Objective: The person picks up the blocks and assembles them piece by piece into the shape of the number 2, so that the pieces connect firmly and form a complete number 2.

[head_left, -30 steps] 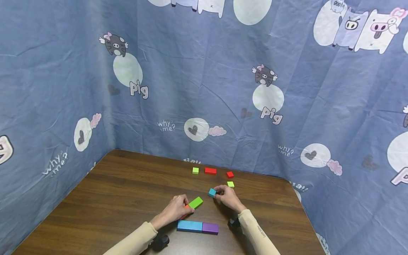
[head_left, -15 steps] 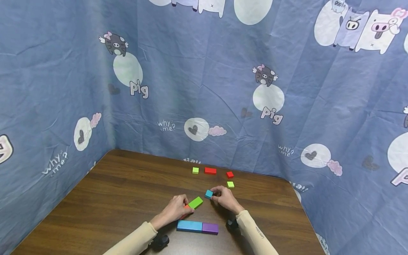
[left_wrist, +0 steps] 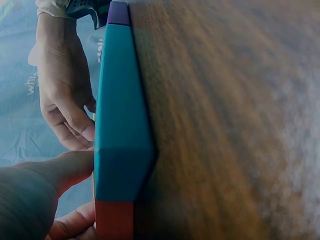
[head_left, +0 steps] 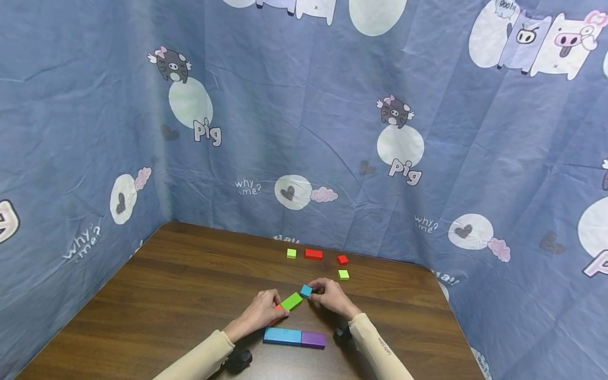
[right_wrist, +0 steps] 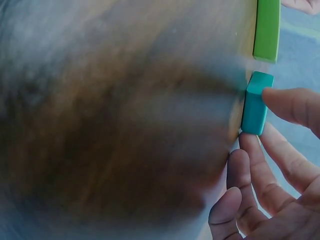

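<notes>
My left hand (head_left: pixel 261 312) holds an orange-red block (left_wrist: pixel 115 220), mostly hidden under the fingers in the head view. A green rectangular block (head_left: pixel 291 302) meets its far end, slanting away to the right. With thumb and fingers, my right hand (head_left: pixel 335 298) pinches a small blue block (head_left: pixel 306 291) just off the green block's far end. In the right wrist view a narrow gap separates this blue block (right_wrist: pixel 256 107) from the green one. Nearer my body, a long blue block (head_left: pixel 282 336) and a purple block (head_left: pixel 313 340) lie end to end.
Toward the back of the wooden table (head_left: pixel 190 274) lie a lime block (head_left: pixel 291 254), a red rectangular block (head_left: pixel 313 254), a small red block (head_left: pixel 342 260) and another lime block (head_left: pixel 343 275). A blue patterned curtain (head_left: pixel 285 132) hangs along the table's far and left edges.
The right hand has slid the small blue block left and slightly nearer my body, up close to the green block. My left hand has stayed in place on the orange-red block.
</notes>
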A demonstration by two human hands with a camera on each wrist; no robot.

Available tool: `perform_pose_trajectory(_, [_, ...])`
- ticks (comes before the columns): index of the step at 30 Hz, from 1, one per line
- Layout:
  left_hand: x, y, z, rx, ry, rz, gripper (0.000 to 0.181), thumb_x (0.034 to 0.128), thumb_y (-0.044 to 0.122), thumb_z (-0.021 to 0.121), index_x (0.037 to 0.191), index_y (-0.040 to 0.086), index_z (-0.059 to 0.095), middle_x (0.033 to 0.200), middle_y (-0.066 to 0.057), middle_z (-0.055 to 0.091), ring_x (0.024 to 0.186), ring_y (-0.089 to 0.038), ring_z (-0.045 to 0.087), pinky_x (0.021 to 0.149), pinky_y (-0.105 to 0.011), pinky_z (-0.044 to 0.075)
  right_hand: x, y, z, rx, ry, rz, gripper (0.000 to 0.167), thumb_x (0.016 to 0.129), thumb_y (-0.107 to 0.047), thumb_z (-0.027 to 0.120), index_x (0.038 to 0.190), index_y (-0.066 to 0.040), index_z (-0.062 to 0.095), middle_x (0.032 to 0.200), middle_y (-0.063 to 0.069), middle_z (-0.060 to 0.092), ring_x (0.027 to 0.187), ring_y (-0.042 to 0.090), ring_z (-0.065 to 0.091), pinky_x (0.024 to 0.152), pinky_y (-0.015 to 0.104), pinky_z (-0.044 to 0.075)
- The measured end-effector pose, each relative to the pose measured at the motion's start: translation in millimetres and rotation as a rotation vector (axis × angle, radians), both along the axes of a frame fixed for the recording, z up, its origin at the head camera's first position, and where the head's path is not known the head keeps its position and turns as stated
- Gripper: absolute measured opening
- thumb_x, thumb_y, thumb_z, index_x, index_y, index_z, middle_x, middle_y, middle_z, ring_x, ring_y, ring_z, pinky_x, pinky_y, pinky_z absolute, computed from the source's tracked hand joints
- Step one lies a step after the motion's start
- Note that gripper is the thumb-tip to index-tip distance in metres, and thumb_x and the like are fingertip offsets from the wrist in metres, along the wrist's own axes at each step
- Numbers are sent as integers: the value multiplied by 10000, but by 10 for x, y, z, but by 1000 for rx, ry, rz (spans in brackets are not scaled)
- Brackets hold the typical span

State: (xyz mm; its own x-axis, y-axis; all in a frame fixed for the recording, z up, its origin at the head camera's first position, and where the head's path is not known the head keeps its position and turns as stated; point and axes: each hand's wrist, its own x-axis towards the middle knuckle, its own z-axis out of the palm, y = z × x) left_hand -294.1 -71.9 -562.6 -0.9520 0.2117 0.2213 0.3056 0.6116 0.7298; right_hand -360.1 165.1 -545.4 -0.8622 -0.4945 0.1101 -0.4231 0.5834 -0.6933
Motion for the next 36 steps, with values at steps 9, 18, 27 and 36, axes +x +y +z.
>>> perform_pose_trajectory(9, [6,0,-10,6,-12,-7,325,712,239,837,802,37,598,715,-21,580,627,-97,488,510,-212,387,12,-19,-16,0,-2,4,210,839,-110,714,1042,-65,684,913,40,689,727,71,574,632,210,465])
perform_pose_trajectory(18, [14,12,-14,3,0,-3,330,701,227,842,787,30,591,703,-32,589,612,-92,486,508,-212,390,13,-42,-50,11,0,10,219,847,-137,717,1054,-76,684,914,18,674,737,73,563,632,211,461])
perform_pose_trajectory(27, [16,4,-18,0,8,-5,331,708,242,841,791,40,592,707,-22,585,613,-79,480,513,-207,391,13,-34,-53,10,-3,16,224,846,-144,721,1057,-77,683,946,59,667,763,84,562,644,221,463])
perform_pose_trajectory(36, [10,14,-3,-3,10,4,332,698,246,844,788,43,597,703,-13,580,613,-88,484,512,-210,391,1,-37,-24,13,8,15,223,842,-141,726,1050,-73,683,946,65,665,761,93,559,640,219,452])
